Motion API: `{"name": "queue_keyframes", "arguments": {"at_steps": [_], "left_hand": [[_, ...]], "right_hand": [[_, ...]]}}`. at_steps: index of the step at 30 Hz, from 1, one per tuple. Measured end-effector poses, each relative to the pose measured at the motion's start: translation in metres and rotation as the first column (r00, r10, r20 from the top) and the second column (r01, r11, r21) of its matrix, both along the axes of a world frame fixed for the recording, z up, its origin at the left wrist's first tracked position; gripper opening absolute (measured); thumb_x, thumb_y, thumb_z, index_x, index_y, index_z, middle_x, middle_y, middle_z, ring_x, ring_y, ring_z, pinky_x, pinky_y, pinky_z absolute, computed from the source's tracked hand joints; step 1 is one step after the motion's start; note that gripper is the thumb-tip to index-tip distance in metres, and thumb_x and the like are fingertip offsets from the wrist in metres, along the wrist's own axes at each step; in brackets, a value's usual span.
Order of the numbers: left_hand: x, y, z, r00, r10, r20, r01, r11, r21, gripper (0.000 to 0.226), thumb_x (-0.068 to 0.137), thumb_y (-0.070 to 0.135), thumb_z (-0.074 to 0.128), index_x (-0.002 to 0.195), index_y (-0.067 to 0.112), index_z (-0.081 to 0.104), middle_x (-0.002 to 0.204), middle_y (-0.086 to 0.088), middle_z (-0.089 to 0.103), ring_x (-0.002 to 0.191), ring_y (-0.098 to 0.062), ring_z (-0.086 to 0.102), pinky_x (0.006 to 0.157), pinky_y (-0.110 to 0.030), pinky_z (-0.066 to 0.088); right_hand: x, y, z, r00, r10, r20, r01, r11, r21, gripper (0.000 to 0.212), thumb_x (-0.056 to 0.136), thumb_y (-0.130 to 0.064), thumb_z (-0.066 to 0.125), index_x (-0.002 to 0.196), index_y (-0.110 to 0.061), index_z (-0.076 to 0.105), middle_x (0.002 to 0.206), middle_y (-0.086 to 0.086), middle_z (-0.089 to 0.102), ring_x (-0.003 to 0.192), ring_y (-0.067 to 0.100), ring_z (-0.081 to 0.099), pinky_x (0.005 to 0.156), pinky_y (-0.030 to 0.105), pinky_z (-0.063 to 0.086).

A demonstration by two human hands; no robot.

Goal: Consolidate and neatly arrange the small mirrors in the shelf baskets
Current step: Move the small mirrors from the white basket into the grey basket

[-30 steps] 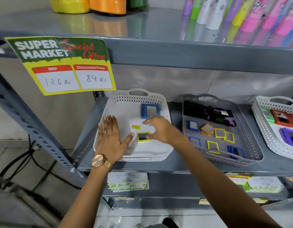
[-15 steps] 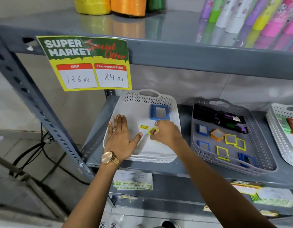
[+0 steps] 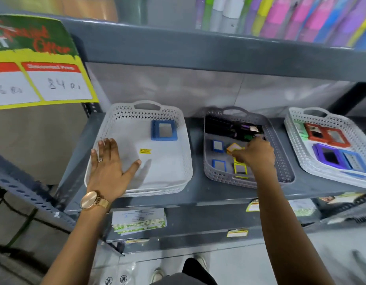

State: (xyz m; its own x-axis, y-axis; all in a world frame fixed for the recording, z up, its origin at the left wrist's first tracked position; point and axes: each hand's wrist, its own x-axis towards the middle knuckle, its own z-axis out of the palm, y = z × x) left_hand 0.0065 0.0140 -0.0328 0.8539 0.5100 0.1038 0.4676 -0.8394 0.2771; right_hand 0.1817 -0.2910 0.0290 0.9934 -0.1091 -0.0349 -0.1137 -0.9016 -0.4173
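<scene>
left hand point(image 3: 110, 167) is spread flat, fingers wide apart, palm down on the front left corner of the white basket point(image 3: 124, 112), gripping nothing, just resting on the rim and floor there. right hand point(image 3: 255, 155) is over in the grey basket point(image 3: 280, 161) with the fingers curled down among the small mirrors; can't tell if it's actually pinching one, since the fingertips are hidden behind the knuckles, but it sits right against the orange mirror point(image 3: 232, 148).

white basket has one bigger blue mirror point(image 3: 163, 130) lying flat near the back right, plus a little yellow sticker point(image 3: 145, 151) loose in the middle of the floor. grey basket holds two small blue-framed mirrors point(image 3: 217, 146) on the left side, one behind the other, and yellow-framed mirrors point(image 3: 240, 168) just in front of the right hand, all lying flat. dark combs point(image 3: 223, 124) are piled along the back of it. a third white basket point(image 3: 301, 149) to the right has larger red, purple and blue mirrors, some overlapping.
</scene>
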Motion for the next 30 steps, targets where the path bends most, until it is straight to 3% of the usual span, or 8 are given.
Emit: {"name": "queue_keyframes", "arguments": {"at_steps": [5,13,20,25,30], "left_hand": [[0.000,0.000,0.002,1.000,0.001,-0.023,-0.002,1.000,-0.030,0.094,0.089,0.064,0.034,0.150,0.002,-0.003,0.161,-0.017,-0.003,0.149,-0.024,-0.009,0.120,-0.039,-0.009],[-0.001,-0.002,0.005,1.000,0.003,-0.022,-0.004,0.999,-0.040,0.094,0.089,0.062,0.037,0.150,0.001,-0.002,0.160,-0.017,-0.002,0.149,-0.025,-0.009,0.121,-0.040,-0.008],[-0.003,-0.003,0.006,1.000,0.001,-0.028,-0.003,0.999,-0.047,0.093,0.090,0.061,0.037,0.150,0.001,-0.001,0.160,-0.018,-0.002,0.149,-0.025,-0.009,0.121,-0.040,-0.008],[-0.003,-0.004,0.007,1.000,-0.003,-0.018,0.002,0.999,-0.049,0.092,0.090,0.060,0.037,0.150,0.001,-0.001,0.160,-0.018,-0.003,0.149,-0.025,-0.010,0.120,-0.039,-0.009],[-0.004,-0.004,0.007,1.000,-0.009,0.001,0.009,0.999,-0.043,0.091,0.090,0.059,0.037,0.150,0.002,0.000,0.160,-0.018,-0.002,0.149,-0.026,-0.010,0.120,-0.040,-0.009]], "right_hand": [[-0.003,-0.013,-0.021,0.990,-0.023,-0.139,0.011,0.996,-0.086,0.045,0.066,-0.030,0.083,0.091,0.000,0.062,0.103,0.022,0.068,0.101,0.039,0.064,0.073,0.040,0.053],[-0.006,-0.009,-0.022,0.988,-0.014,-0.155,0.003,0.997,-0.071,0.044,0.064,-0.029,0.084,0.090,-0.001,0.062,0.092,0.018,0.066,0.094,0.036,0.066,0.063,0.032,0.045],[-0.010,-0.009,-0.025,0.991,0.033,-0.131,-0.044,0.996,-0.082,0.035,0.067,-0.023,0.082,0.072,-0.005,0.052,0.072,0.012,0.053,0.067,0.026,0.050,0.057,0.028,0.039],[-0.011,-0.010,-0.026,0.990,0.042,-0.133,-0.057,0.992,-0.114,0.037,0.068,-0.026,0.081,0.078,-0.005,0.052,0.081,0.014,0.055,0.072,0.028,0.052,0.060,0.029,0.042],[-0.009,-0.008,-0.025,0.982,0.061,-0.178,-0.097,0.975,-0.198,0.044,0.073,-0.030,0.078,0.100,0.001,0.063,0.104,0.020,0.066,0.099,0.035,0.064,0.066,0.030,0.043]]}}
